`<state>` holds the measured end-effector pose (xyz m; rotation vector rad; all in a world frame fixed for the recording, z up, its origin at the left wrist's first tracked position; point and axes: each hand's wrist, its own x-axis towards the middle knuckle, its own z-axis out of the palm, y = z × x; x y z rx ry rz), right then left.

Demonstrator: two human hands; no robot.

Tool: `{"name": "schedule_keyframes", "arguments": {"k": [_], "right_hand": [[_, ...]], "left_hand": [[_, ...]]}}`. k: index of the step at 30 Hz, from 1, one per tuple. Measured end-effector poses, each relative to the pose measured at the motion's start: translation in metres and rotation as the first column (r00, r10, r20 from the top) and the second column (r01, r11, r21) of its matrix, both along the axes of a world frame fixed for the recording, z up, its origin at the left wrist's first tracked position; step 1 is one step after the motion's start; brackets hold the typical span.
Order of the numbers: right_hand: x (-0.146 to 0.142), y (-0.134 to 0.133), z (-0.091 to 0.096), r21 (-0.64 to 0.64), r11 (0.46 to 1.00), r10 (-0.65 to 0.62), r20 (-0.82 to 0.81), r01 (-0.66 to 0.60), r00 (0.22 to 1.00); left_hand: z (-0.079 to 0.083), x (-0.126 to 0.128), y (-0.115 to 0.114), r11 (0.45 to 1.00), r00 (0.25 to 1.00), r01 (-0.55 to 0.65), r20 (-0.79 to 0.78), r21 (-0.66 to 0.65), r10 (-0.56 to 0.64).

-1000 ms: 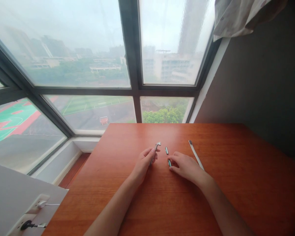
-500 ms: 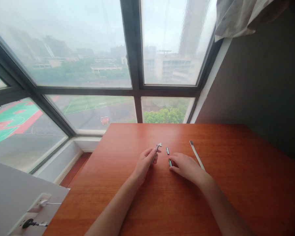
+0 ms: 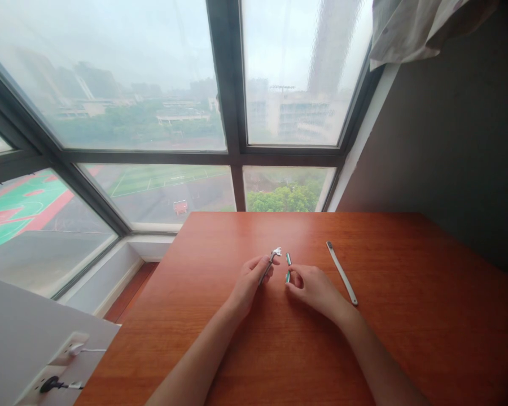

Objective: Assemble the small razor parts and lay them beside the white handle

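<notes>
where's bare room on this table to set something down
Free: the table right of the white stick, and the far strip by the window. Crowded: between left hand and right hand, around the razor handle and small green pieces.

One razor handle [image 3: 272, 257], two cartridges [image 3: 288, 258], one white stick [image 3: 342, 273]

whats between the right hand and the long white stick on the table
Nothing: the head view shows only bare table between the right hand, pinching a small green piece, and the white stick.
</notes>
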<state>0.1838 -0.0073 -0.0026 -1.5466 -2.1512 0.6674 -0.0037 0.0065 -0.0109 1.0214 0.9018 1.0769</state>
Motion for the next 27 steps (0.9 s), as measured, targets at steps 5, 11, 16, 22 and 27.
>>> {"name": "schedule_keyframes", "arguments": {"k": [5,11,16,22,27], "right_hand": [[-0.003,0.002,-0.006,-0.15,0.988,-0.132,-0.645,0.044,0.752],[-0.006,-0.007,0.001,-0.292,0.939,-0.202,-0.894,-0.179,0.399],[-0.005,-0.009,0.001,-0.247,0.949,-0.171,-0.926,-0.198,0.337],[-0.004,-0.009,0.005,-0.232,0.959,-0.171,-0.932,-0.161,0.32],[-0.002,-0.009,0.005,-0.213,0.962,-0.151,-0.936,-0.172,0.317]], "left_hand": [[0.002,0.0,-0.002,1.0,1.0,0.016,-0.014,0.011,-0.016],[0.009,0.003,-0.008,0.995,0.996,0.088,-0.033,0.041,-0.086],[0.014,0.005,-0.014,0.986,0.986,0.165,-0.04,0.04,-0.163],[0.014,0.007,-0.017,0.975,0.975,0.22,-0.001,0.004,-0.22],[0.016,0.007,-0.018,0.972,0.972,0.234,-0.021,0.024,-0.233]]}}
